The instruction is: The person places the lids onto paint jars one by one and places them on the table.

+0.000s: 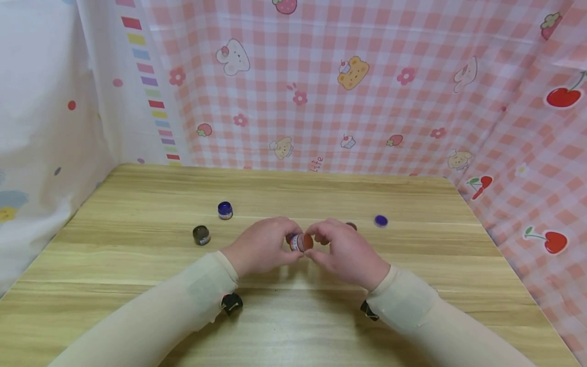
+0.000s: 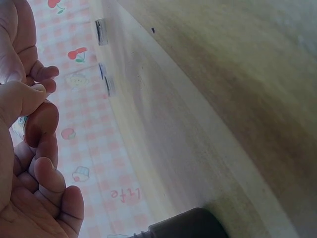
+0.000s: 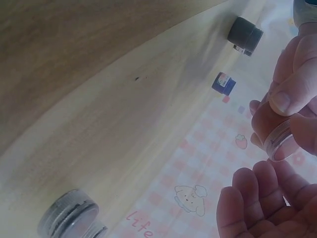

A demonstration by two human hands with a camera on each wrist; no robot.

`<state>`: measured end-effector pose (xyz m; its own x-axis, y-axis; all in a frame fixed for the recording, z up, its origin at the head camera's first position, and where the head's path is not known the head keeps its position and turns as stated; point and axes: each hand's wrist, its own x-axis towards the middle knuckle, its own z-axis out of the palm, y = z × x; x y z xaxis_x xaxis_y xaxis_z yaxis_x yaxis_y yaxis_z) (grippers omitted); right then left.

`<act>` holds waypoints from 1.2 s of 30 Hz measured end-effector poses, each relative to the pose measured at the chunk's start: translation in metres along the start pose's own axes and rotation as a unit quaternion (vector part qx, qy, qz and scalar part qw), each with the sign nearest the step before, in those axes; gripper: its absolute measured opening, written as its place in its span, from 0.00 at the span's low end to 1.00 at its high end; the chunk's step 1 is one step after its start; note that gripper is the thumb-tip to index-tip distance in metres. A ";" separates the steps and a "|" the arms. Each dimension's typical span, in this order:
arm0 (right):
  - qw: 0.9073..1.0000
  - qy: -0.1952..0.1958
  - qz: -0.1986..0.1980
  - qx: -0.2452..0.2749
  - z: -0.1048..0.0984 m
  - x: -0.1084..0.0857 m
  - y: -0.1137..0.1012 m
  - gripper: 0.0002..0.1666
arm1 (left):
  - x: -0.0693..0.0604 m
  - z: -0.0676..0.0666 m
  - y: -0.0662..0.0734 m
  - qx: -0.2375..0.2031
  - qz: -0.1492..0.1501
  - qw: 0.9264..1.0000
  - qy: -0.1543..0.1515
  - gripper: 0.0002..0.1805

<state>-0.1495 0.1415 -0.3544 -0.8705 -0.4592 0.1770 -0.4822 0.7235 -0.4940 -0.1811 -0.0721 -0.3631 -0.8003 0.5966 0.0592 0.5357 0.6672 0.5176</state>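
Observation:
Between both hands, above the table, a small orange-brown paint jar [image 1: 298, 242] with a white label lies tipped on its side. My left hand [image 1: 263, 244] grips the jar's body with thumb and fingers. At the other end, my right hand [image 1: 346, 252] pinches the jar's lid [image 3: 281, 140], its other fingers loosely curled. The lid's clear rim shows against the jar in the right wrist view. Fingers cover part of the jar in every view. To the left stand a lidless blue paint jar [image 1: 225, 210] and a lidless dark paint jar [image 1: 201, 235].
A blue lid [image 1: 381, 220] lies on the wooden table [image 1: 298, 326] to the right. Behind my right hand a dark brown lid [image 1: 351, 226] is partly hidden. Patterned cloth [image 1: 316, 102] hangs along the table's back and sides.

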 end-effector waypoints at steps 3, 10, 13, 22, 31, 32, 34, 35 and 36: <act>1.000 -0.002 0.001 0.001 0.000 0.000 0.001 0.15 | 0.000 0.000 0.000 0.000 -0.001 1.000 0.000 0.09; 1.000 0.010 -0.019 0.003 0.001 -0.001 0.002 0.18 | 0.001 0.000 0.000 -0.001 0.002 1.000 0.002 0.10; 1.000 0.011 -0.025 0.002 0.001 -0.001 0.002 0.17 | 0.001 0.000 0.000 0.002 0.004 1.000 0.004 0.10; 1.000 0.001 -0.014 0.000 0.002 0.000 0.001 0.13 | 0.000 0.002 0.001 0.010 0.004 1.000 0.000 0.09; 1.000 -0.008 0.004 0.000 0.002 0.001 -0.002 0.13 | 0.001 0.003 -0.001 0.019 0.008 1.000 0.002 0.11; 1.000 -0.009 0.006 0.001 0.002 0.001 -0.003 0.13 | 0.000 0.003 -0.001 0.018 0.008 1.000 0.002 0.10; 1.000 -0.010 0.005 0.000 0.002 0.001 -0.003 0.12 | 0.000 0.003 -0.001 0.017 0.008 1.000 0.002 0.10; 1.000 -0.010 0.004 -0.001 0.002 0.001 -0.003 0.12 | 0.000 0.003 -0.001 0.017 0.007 1.000 0.002 0.10; 1.000 -0.009 0.003 -0.001 0.002 0.001 -0.002 0.11 | 0.000 0.003 -0.001 0.017 0.007 1.000 0.002 0.10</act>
<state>-0.1492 0.1380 -0.3548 -0.8718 -0.4638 0.1575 -0.4764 0.7282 -0.4927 -0.1805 -0.0712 -0.3660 -0.7940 0.6039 0.0694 0.5551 0.6737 0.4878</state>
